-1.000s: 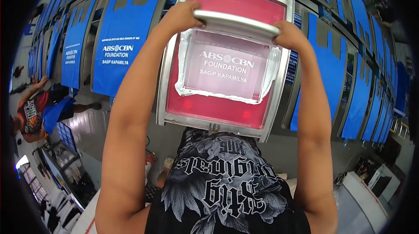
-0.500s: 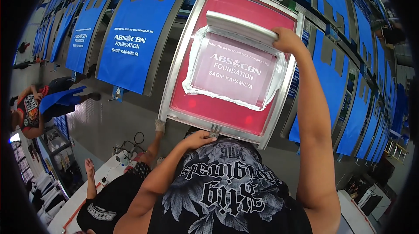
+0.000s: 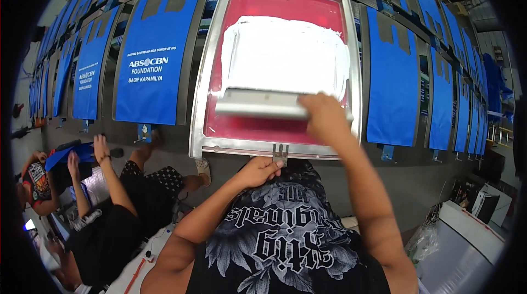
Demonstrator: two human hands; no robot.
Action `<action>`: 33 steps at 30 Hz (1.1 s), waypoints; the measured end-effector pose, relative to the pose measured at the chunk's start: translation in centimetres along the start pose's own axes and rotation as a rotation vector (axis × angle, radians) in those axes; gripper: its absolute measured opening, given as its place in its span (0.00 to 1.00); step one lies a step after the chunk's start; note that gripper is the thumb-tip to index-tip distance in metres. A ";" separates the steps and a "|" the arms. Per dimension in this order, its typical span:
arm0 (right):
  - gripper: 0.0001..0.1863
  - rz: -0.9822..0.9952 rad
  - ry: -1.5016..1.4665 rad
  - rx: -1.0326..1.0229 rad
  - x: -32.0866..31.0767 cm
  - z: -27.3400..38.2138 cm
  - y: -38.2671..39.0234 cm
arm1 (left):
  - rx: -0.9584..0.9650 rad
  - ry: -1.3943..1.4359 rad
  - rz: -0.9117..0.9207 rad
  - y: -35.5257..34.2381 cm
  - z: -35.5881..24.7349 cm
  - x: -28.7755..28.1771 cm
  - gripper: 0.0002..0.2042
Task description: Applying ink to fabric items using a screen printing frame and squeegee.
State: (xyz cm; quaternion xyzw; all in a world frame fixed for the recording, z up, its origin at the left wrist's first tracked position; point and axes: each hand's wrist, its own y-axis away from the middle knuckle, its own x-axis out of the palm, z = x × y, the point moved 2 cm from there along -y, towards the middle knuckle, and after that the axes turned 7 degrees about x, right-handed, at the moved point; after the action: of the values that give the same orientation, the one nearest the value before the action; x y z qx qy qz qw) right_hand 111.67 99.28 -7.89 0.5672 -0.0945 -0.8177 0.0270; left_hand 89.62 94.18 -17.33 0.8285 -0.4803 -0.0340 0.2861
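A screen printing frame [image 3: 199, 135] with silver edges and pink mesh sits in front of me, a broad patch of white ink [image 3: 285, 55] spread over its middle. My right hand [image 3: 324, 118] grips a long metal squeegee [image 3: 255, 102] across the lower part of the ink, slightly blurred. My left hand [image 3: 263, 170] is closed on a small metal clamp [image 3: 280, 152] at the frame's near edge, below the squeegee.
Rows of metal boards with blue bag panels [image 3: 148, 47], some printed white, run to either side [image 3: 392, 91]. At lower left, a person in black [image 3: 104, 239] raises both hands; another person [image 3: 35, 181] holds blue fabric. A grey box [image 3: 466, 244] stands at lower right.
My left hand left the squeegee for the clamp. My right hand pulled the squeegee toward me, and white ink now covers the screen's lettering. The person in black at left has moved into fuller view.
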 end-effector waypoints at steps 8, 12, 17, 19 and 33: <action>0.19 -0.101 0.074 0.004 0.8 -3.3 1.8 | -0.326 -0.332 -0.151 -1.9 2.7 0.1 0.26; 0.18 -0.030 -0.078 0.157 -0.3 -8.8 1.0 | -0.333 -0.305 -0.242 -1.5 4.4 -0.4 0.24; 0.21 0.010 -0.893 0.355 5.1 -16.4 -1.0 | -0.064 -0.870 -0.558 -1.6 -2.7 -3.3 0.23; 0.25 0.109 -0.991 0.421 4.9 -16.2 -2.1 | 0.085 -0.890 -0.993 -0.6 -2.9 -12.5 0.18; 0.22 -0.014 -1.064 0.583 -6.5 -28.3 7.6 | 0.282 -0.299 -0.959 -8.5 -5.2 -2.8 0.25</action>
State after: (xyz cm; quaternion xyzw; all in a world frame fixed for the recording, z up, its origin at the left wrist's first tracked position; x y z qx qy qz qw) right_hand 139.85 89.32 -10.08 0.0653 -0.3112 -0.9297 -0.1859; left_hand 96.47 101.98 -17.93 0.9719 -0.0826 -0.2143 0.0522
